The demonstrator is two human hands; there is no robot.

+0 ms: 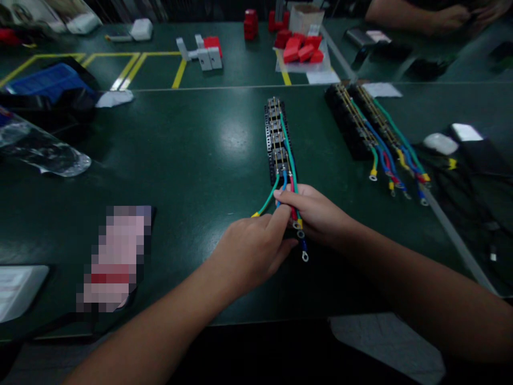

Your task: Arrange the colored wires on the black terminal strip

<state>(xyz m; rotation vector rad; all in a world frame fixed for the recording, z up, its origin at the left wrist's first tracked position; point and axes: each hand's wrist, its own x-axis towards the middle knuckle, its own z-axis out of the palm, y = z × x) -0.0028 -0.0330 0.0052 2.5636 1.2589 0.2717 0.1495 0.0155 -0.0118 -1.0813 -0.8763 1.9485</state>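
Note:
A narrow black socket strip [277, 140] with brass rails lies on the green table, its wired end toward me. Green, blue and red wires with ring terminals [305, 256] come out of that end. My right hand [316, 211] closes around the wires from the right, thumb across them. From the left, my left hand [260, 240] pinches among the same wires, fingertips near the blue one. One green wire [267, 198] with a yellow-sleeved end bends away to the left, outside my fingers. The exact hold of the left fingertips is partly hidden.
Two similar wired strips [356, 123] lie to the right. Beyond the table seam sit red plastic parts [302, 48] and grey blocks [209, 56]. A blurred phone-like object [116, 256] and a blue tray [48, 83] are on the left. Another person's hands [452, 18] show top right.

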